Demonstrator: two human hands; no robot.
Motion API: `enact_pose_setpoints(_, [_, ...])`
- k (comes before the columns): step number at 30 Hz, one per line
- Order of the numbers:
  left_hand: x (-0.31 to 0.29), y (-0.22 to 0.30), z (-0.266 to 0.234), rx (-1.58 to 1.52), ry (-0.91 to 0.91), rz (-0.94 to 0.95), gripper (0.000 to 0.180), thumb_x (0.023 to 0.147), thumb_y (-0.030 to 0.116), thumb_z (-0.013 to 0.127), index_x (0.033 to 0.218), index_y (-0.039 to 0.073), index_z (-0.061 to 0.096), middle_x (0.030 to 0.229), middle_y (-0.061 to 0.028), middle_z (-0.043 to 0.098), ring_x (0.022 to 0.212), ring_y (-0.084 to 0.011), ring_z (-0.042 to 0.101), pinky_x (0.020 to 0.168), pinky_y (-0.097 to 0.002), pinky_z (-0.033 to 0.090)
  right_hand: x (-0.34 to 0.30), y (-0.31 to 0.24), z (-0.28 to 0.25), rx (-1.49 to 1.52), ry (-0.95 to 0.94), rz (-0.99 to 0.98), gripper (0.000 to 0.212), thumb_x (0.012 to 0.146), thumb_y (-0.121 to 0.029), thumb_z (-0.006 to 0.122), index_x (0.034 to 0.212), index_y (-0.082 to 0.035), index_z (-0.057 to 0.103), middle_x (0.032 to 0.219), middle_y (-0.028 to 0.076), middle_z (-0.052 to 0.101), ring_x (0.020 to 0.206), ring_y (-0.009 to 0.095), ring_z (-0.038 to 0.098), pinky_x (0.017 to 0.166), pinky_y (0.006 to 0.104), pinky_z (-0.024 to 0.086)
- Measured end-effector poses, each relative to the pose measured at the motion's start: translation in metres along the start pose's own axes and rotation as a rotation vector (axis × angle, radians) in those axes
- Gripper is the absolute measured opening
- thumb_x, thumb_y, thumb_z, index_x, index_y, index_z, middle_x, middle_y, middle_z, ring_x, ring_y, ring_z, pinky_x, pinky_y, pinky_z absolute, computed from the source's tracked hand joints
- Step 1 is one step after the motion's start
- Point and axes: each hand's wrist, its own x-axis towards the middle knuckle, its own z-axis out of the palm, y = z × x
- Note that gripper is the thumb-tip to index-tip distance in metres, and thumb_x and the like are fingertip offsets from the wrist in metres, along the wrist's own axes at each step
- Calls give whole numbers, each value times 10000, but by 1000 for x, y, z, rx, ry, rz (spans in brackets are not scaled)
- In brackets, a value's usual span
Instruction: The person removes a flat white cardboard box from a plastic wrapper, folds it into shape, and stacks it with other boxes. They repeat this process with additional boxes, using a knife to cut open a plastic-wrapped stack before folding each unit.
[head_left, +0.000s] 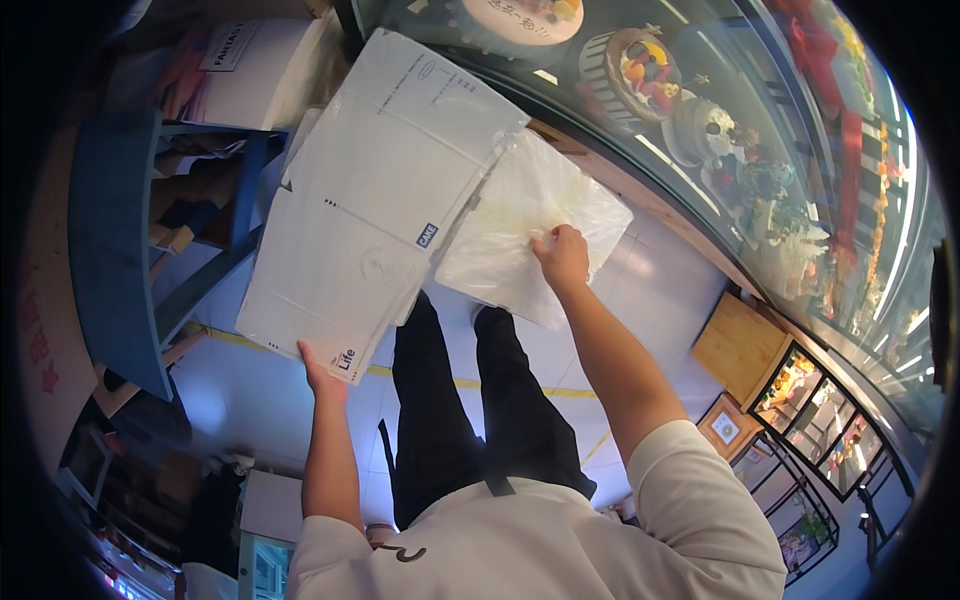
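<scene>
The pale floor carries a yellow line; at upper right stands a lit glass showcase, at left blue furniture.

The big flat box above the left hand is white with a blue label; the bag under the right hand, milky white.

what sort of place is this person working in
Most likely a cake shop or bakery: a glass display case holds decorated cakes, at least one topped with fruit, and the left hand is on a large white package, perhaps of folded boxes.
</scene>
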Motion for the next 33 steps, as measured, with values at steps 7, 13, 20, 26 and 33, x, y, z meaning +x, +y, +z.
enact_pose_setpoints(7, [-2,8,-16,317,121,-11,756,845,642,470,1393,142,325,1373,-77,411,1241,-248,408,1017,-458,301,13,2,-2,-110,-125,124,330,771,-196,612,986,21,485,902,230,625,877,402,612,780,463,483])
enact_pose_setpoints(13, [-12,1,-57,572,16,-3,723,857,632,455,1338,100,358,1308,-110,454,1175,-255,448,984,-468,317,12,25,-15,-200,-118,207,347,831,-145,473,1092,64,381,935,293,624,903,426,617,804,473,483])
enact_pose_setpoints(20, [-35,-34,-148,841,-65,-83,554,892,530,493,1180,56,506,1107,-99,593,993,-203,565,813,-360,421,-15,66,-52,-327,-189,360,371,825,-191,491,1119,35,477,1045,263,619,1007,385,601,880,444,465])
enact_pose_setpoints(26, [-84,-92,-241,881,-56,-92,398,906,398,527,1114,59,527,978,-75,639,825,-170,610,710,-323,435,-60,183,-20,-104,-121,324,345,769,-168,509,954,122,512,725,243,632,554,299,641,506,390,518])
enact_pose_setpoints(33, [-183,-240,-350,693,-16,-103,324,919,319,509,1079,41,555,938,-84,634,806,-166,608,636,-299,448,-136,220,-88,464,-69,304,188,780,-141,481,791,47,479,571,122,503,422,234,534,390,364,477])
